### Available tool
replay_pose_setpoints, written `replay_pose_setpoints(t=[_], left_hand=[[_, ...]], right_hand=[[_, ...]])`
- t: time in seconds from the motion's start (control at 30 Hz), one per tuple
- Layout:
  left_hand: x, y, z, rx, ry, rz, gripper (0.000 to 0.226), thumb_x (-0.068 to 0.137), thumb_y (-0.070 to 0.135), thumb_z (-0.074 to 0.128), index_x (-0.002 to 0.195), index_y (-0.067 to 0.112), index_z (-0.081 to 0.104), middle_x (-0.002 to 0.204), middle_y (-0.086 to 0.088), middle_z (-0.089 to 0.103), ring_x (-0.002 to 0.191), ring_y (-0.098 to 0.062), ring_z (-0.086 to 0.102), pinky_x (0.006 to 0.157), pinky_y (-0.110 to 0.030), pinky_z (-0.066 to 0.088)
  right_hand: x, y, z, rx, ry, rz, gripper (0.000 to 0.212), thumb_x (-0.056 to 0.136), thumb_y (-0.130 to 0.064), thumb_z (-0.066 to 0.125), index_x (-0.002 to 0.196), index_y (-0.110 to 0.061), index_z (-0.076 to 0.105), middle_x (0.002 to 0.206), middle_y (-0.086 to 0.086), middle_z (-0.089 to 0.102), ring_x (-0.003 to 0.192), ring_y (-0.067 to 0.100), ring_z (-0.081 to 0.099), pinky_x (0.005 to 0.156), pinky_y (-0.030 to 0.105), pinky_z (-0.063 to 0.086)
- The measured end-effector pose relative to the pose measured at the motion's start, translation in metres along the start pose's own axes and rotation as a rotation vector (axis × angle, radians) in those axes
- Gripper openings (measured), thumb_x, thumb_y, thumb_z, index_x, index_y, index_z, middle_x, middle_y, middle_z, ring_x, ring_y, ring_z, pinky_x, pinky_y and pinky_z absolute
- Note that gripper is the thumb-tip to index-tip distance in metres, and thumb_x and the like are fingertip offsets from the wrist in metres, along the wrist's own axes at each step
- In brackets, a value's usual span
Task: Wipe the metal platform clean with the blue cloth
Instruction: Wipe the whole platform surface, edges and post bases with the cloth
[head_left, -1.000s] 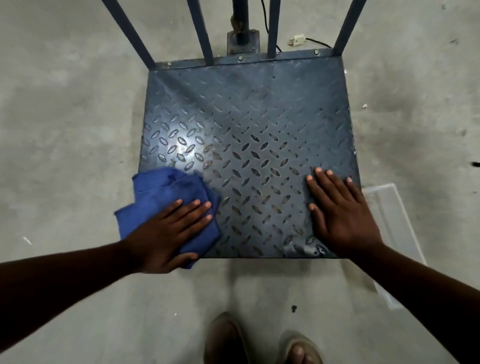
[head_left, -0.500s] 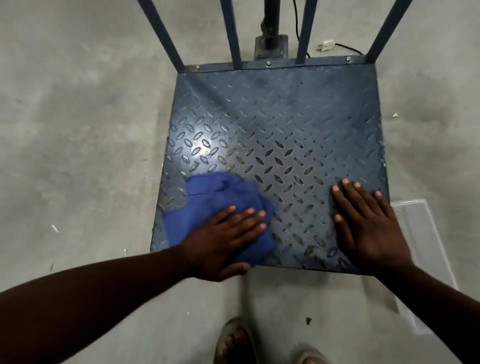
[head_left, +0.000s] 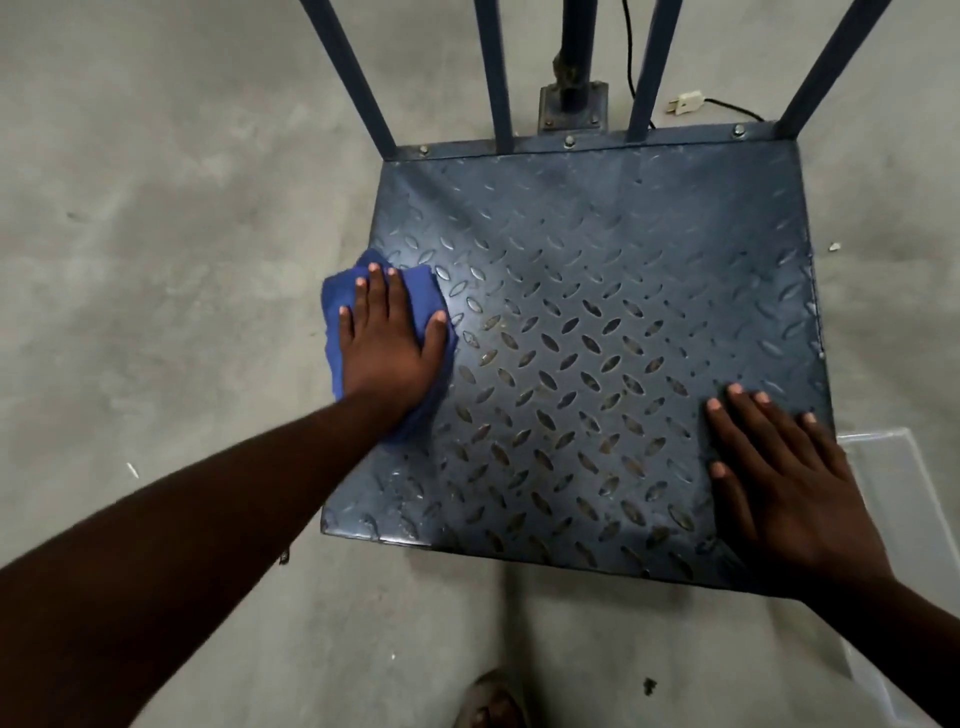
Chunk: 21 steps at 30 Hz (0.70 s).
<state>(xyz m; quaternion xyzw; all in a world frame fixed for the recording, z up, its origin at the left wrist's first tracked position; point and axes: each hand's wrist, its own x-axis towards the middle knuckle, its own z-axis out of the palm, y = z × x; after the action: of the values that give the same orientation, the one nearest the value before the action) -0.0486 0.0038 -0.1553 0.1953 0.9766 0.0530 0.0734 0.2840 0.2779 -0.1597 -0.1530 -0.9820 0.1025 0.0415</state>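
The metal platform (head_left: 597, 322) is a dark blue tread plate lying low on the concrete floor. A crumpled blue cloth (head_left: 337, 299) lies on its left edge, partly hanging over the side. My left hand (head_left: 387, 343) presses flat on the cloth with straight, spread fingers and covers most of it. My right hand (head_left: 779, 478) rests flat on the platform's near right corner, fingers straight, holding nothing.
Blue metal bars (head_left: 353, 73) and a central post (head_left: 574, 52) rise from the platform's far edge. A black cable with a white plug (head_left: 685, 104) lies behind it. A clear plastic tray (head_left: 904, 499) sits on the floor at the right. My foot (head_left: 488, 701) shows below.
My left hand has slid the cloth from the near left corner up along the left edge toward the middle. My right hand stays planted on the near right corner.
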Motion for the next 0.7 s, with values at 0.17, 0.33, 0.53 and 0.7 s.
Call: replay_pose_setpoints(t=[0.17, 0.33, 0.53, 0.7], left_hand=[[-0.074, -0.011, -0.003, 0.083, -0.118, 0.403, 0.086, 0.108, 0.063, 0.031, 0.172, 0.011, 0.007, 0.179, -0.011, -0.001, 0.167, -0.026, -0.003, 0.133, -0.056, 0.007], [-0.108, -0.074, -0.009, 0.22, -0.192, 0.817, 0.085, 0.104, 0.062, 0.041, 0.171, 0.014, 0.021, 0.179, -0.009, 0.014, 0.166, -0.028, 0.011, 0.132, -0.055, 0.016], [0.006, 0.002, -0.001, 0.087, -0.053, 0.158, 0.088, 0.104, 0.069, 0.023, 0.172, 0.015, 0.009, 0.18, -0.012, 0.003, 0.167, -0.028, -0.001, 0.134, -0.053, 0.002], [0.033, 0.025, -0.001, 0.078, 0.006, 0.085, 0.081, 0.102, 0.071, 0.022, 0.172, 0.032, 0.012, 0.179, -0.018, 0.004, 0.165, -0.039, 0.003, 0.131, -0.059, 0.005]], right_hand=[[0.002, -0.002, 0.0, 0.013, 0.001, 0.025, 0.063, 0.1, -0.036, 0.044, 0.159, -0.015, 0.041, 0.168, 0.008, 0.034, 0.155, 0.028, 0.032, 0.125, 0.056, 0.025], [0.004, -0.004, 0.0, 0.021, -0.017, 0.038, 0.063, 0.1, -0.038, 0.04, 0.159, -0.015, 0.041, 0.167, 0.009, 0.035, 0.155, 0.028, 0.032, 0.125, 0.057, 0.025], [0.008, -0.002, 0.003, -0.015, -0.074, 0.017, 0.065, 0.1, -0.042, 0.039, 0.155, -0.009, 0.048, 0.164, 0.015, 0.039, 0.151, 0.035, 0.038, 0.124, 0.057, 0.027], [0.063, -0.001, -0.002, -0.01, -0.188, -0.098, 0.077, 0.103, -0.062, 0.037, 0.165, -0.018, 0.028, 0.172, 0.01, 0.022, 0.16, 0.025, 0.021, 0.13, 0.049, 0.017]])
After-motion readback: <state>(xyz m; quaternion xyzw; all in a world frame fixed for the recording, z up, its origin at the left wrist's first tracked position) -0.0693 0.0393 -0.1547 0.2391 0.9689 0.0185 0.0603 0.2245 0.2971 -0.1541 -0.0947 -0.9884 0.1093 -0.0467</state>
